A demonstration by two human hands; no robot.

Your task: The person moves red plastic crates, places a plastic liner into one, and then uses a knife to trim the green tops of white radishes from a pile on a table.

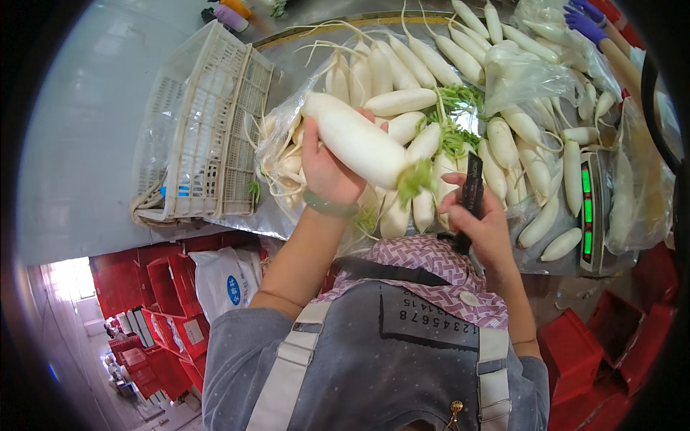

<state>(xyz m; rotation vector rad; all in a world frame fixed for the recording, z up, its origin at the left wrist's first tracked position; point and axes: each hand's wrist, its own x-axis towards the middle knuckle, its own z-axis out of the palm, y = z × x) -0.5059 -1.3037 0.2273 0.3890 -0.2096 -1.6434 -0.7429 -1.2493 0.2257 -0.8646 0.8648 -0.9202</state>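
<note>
A large white daikon radish [356, 141] lies across the palm of my left hand [331, 167], its cut green top pointing down and right. My right hand [480, 215] is closed around a black handle [473, 186] bearing writing, just right of that green top; whether a blade extends from it cannot be seen. Behind and around both hands, many more daikons [407, 102] with long thin roots lie on clear plastic sheeting. Green leaf trimmings [455, 134] are heaped among them, beyond my right hand.
A white plastic crate [202, 134] stands on its side at the left. At the right are a scale [590, 215] with green lit displays and plastic bags [528, 75] by the daikons. A co-worker's purple-gloved hands [587, 24] are at the upper right. Red crates [571, 353] stand below the table.
</note>
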